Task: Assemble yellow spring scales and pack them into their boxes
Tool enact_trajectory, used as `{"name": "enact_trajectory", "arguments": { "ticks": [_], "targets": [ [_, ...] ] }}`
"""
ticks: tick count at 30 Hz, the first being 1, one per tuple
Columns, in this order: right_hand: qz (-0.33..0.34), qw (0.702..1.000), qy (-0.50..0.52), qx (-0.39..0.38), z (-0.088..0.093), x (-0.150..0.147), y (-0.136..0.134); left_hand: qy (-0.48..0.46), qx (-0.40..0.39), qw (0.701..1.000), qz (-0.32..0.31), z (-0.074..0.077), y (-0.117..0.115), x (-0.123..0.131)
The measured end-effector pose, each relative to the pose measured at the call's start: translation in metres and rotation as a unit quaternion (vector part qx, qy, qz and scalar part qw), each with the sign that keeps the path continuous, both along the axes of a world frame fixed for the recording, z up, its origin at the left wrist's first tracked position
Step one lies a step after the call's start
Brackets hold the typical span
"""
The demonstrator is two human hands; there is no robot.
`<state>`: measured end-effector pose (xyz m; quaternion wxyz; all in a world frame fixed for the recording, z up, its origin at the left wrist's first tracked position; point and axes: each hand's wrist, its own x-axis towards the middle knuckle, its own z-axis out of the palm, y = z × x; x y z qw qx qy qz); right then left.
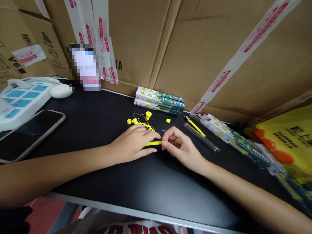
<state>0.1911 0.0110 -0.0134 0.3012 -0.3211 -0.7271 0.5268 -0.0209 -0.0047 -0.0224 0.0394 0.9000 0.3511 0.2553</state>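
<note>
Here's the strip (153, 143), yellow and narrow, just above the desk (143, 185) and bridging the two hands. Take it as the clock's centre, with twelve o'clock away from the person. At three o'clock the right hand (180, 146) has its end, thumb against fingertip, a neat pinch! Over at nine, the left hand (135, 141) arches across the other end, thumb spread apart from the fingers; whether those fingers grip or merely rest on it, I can't tell, because the palm hides that stretch.

How does it handle? Feather-light, by the look of it, probably plastic, stiff enough to stay straight, maybe a little slick on a smooth face. So thin a piece could bend or snap under a sideways push, I'd judge, so the safest hold is a soft pinch at each tip, pulling along its length.

And look around the dial! Near one o'clock lies the spring (163, 130), tiny, surely quick to roll or skip away, best nipped by its ends. Farther out, also at one, sits the cap (168, 120). Around twelve stands the spool (148, 115); at ten, the ring (129, 121). Near three, the clear tube (202, 138) looks rigid and slippery, best held mid-length.
</note>
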Motion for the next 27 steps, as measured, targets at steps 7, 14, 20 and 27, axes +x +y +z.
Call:
{"name": "enact_trajectory", "arguments": {
  "ticks": [7, 14, 20, 27],
  "targets": [
    [-0.063, 0.991, -0.045, 0.110, 0.004, 0.011, 0.015, -0.041, -0.021, 0.998, 0.036, 0.000, 0.013, -0.008],
    [-0.013, 0.875, -0.374, 0.308, 0.024, 0.036, 0.041, -0.053, 0.014, 0.993, 0.101, 0.010, 0.026, -0.025],
    [0.078, 0.828, -0.442, 0.336, 0.022, 0.039, 0.038, -0.094, -0.011, 0.990, 0.102, 0.008, 0.030, -0.027],
    [0.037, 0.811, -0.445, 0.377, 0.011, 0.040, 0.052, -0.091, -0.013, 0.991, 0.093, 0.004, 0.031, -0.025]
  ]
}}
